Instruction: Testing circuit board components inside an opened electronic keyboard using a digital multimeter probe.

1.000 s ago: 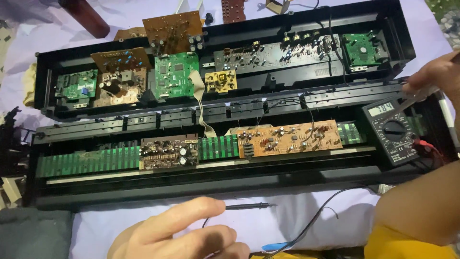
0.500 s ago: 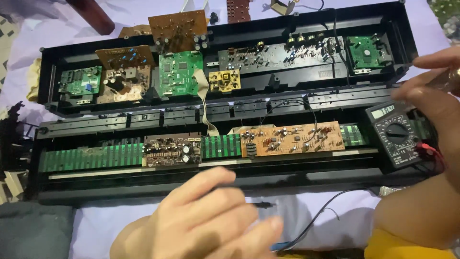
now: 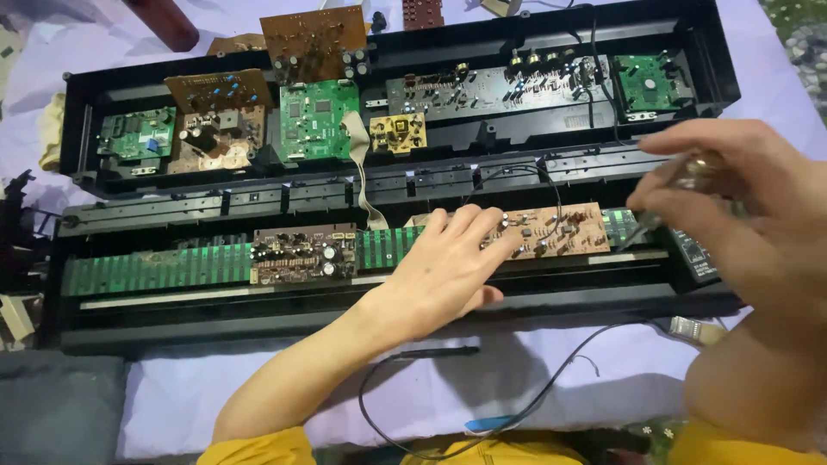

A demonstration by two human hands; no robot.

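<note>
Head view, looking down on an opened black keyboard chassis (image 3: 215, 331) that spans the frame from left to right. The left hand (image 3: 439, 267) lies palm down, fingers spread and gripping nothing, at centre frame; its fingertips (image 3: 495, 220) rest on the left end of a light brown circuit board (image 3: 551, 231). The right hand (image 3: 741, 215), blurred at the right edge, is pinched closed on a slim tool (image 3: 642, 231) whose tip meets that board's right end — it covers most of a multimeter (image 3: 693, 258). A black probe (image 3: 431, 352) lies loose on the pale cloth (image 3: 215, 396) just below the chassis's front edge, its lead looping towards lower centre. Green strip boards (image 3: 155, 267) fill the lower left — open room there.
</note>
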